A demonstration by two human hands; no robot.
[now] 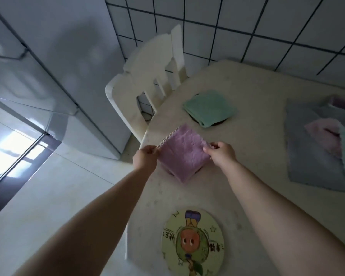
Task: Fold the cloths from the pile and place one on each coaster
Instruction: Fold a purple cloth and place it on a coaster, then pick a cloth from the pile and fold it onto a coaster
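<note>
A folded purple cloth [182, 151] lies near the table's left edge, over a coaster that shows only as a dark sliver beneath it. My left hand [145, 158] pinches its near-left corner and my right hand [220, 153] pinches its right corner. A folded green cloth [208, 108] rests farther back on another coaster, mostly hidden. A round coaster with a cartoon print [193, 242] sits bare close to me. The pile of cloths [325, 144], grey with pink and green pieces on top, lies at the right.
The pale table [257, 156] stands against a white tiled wall [247, 26]. A white chair [147, 82] is tucked at the table's far left corner. A grey fridge [38, 66] stands to the left, with pale floor below.
</note>
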